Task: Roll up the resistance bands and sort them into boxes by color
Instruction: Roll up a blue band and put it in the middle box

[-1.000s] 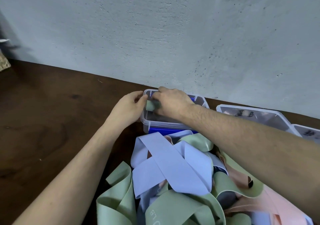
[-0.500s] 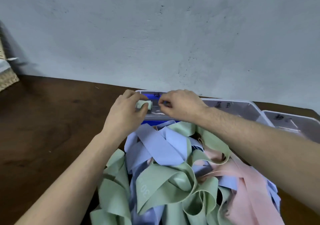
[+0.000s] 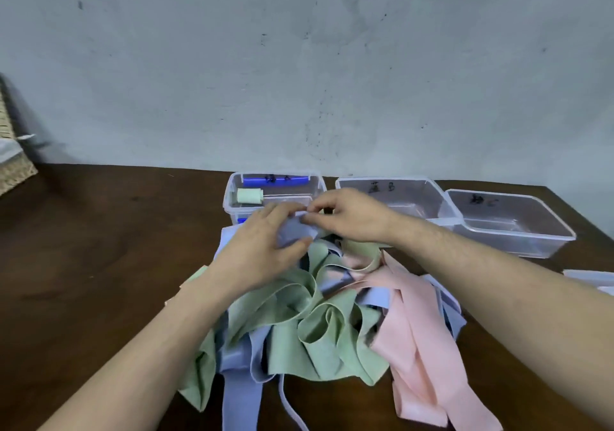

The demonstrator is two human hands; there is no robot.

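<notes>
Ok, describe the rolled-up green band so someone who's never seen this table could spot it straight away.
Three clear plastic boxes stand in a row along the far edge of the dark wooden table, against the wall. In the leftmost box lies a pale green rolled band, on its side at the left end. It is the only tight roll; every other band lies loose.

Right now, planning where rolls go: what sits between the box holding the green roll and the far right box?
In the head view, one clear box, marked B, sits between the left box and the right box.
</notes>
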